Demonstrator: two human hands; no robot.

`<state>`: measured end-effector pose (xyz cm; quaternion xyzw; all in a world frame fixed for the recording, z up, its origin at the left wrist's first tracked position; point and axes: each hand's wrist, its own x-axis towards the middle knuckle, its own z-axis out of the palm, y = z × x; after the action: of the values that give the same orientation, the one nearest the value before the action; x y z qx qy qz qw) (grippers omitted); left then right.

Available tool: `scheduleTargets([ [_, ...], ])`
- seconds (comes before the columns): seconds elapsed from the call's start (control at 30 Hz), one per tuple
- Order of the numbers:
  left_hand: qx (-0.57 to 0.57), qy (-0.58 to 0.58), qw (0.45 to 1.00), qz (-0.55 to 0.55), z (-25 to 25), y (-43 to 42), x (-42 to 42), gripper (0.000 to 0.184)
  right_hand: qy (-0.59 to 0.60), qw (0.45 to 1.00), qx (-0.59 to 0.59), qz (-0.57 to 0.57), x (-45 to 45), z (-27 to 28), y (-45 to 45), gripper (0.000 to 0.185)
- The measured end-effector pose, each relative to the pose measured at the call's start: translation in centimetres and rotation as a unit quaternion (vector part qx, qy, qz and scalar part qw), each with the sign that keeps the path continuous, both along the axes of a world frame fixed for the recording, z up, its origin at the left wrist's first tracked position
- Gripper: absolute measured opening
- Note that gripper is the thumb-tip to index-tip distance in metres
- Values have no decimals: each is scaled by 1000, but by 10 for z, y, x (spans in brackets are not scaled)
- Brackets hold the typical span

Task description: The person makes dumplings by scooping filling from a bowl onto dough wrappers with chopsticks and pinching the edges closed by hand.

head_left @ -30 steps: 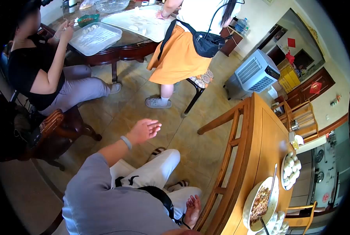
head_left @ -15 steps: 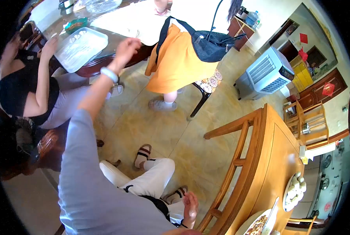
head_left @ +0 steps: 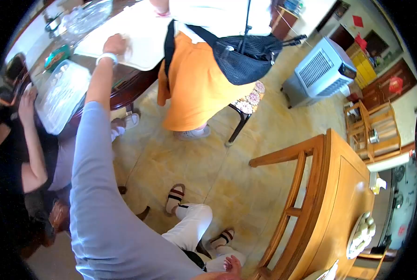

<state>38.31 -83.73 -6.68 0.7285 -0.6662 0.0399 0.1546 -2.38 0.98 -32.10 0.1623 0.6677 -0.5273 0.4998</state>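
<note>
My left hand (head_left: 115,45), with a pale bangle (head_left: 107,58) on its wrist, reaches over a white mat (head_left: 145,46) on the dark round table. Its fingers are curled downward; what they hold, if anything, is hidden. Beside that forearm is a translucent plastic tray (head_left: 61,98) with a few small pale pieces at its far end. A green bowl (head_left: 57,57) of filling stands behind the tray. Low in the view, my right hand (head_left: 231,265) rests near my lap with loosely bent fingers and nothing visible in it.
A person in an orange skirt (head_left: 194,88) stands by the table, a dark bag at the hip. Another person's hand (head_left: 27,100) is left of the tray. Nearby are a patterned stool (head_left: 250,99), an air cooler (head_left: 316,70) and a wooden table (head_left: 339,186) bearing a plate of white pieces (head_left: 361,235).
My left hand has moved left and forward, from beyond the table's edge onto the white mat. The view has shifted, and the right hand stays low near my lap.
</note>
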Motion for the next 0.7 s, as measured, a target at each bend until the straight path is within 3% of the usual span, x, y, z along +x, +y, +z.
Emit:
scheduleTargets([
  [0.07,-97,11,995,-5,-42,-42,31,38,6,1000,15,-3,3,-10,11,34],
  [0.1,74,-241,966,-56,-22,-36,18,40,49,999,18,2,18,-1,13,32],
  [0.13,67,-255,961,-87,-33,-55,13,40,93,995,33,-6,31,27,-2,30],
  [0.17,45,-231,966,-106,-41,-72,3,40,124,990,55,32,39,33,-1,31],
  [0.23,21,-182,972,-146,-64,-116,-20,40,188,981,-34,-11,59,50,-5,34],
  [0.27,17,-154,975,-158,-72,-133,-37,40,148,987,39,-45,62,49,-5,32],
  [0.7,11,-52,989,-141,-60,-138,-36,39,114,989,21,-91,69,66,8,26],
])
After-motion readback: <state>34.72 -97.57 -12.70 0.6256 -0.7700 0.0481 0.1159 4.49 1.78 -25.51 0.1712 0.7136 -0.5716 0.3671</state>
